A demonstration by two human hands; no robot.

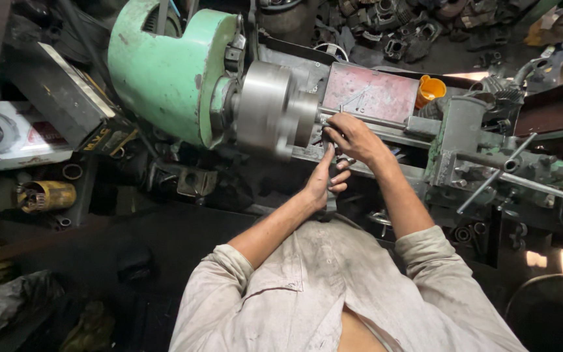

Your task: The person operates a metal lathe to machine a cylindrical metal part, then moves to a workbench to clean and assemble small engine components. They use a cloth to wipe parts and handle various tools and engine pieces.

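Note:
I look down at a lathe with a green headstock (164,65) and a round steel chuck (268,107). A thin metal rod (373,120) runs from the chuck to the right. My right hand (353,137) is closed around the rod just right of the chuck. My left hand (326,179) is under it, fingers curled on a small metal handle at the carriage; the handle is mostly hidden.
A grey-green tailstock (457,140) with long lever handles (529,182) stands at the right. An orange cup (430,90) sits behind a reddish metal tray (366,91). Scrap engine parts (399,26) lie beyond. A yellow can (43,195) and a box (14,133) are at left.

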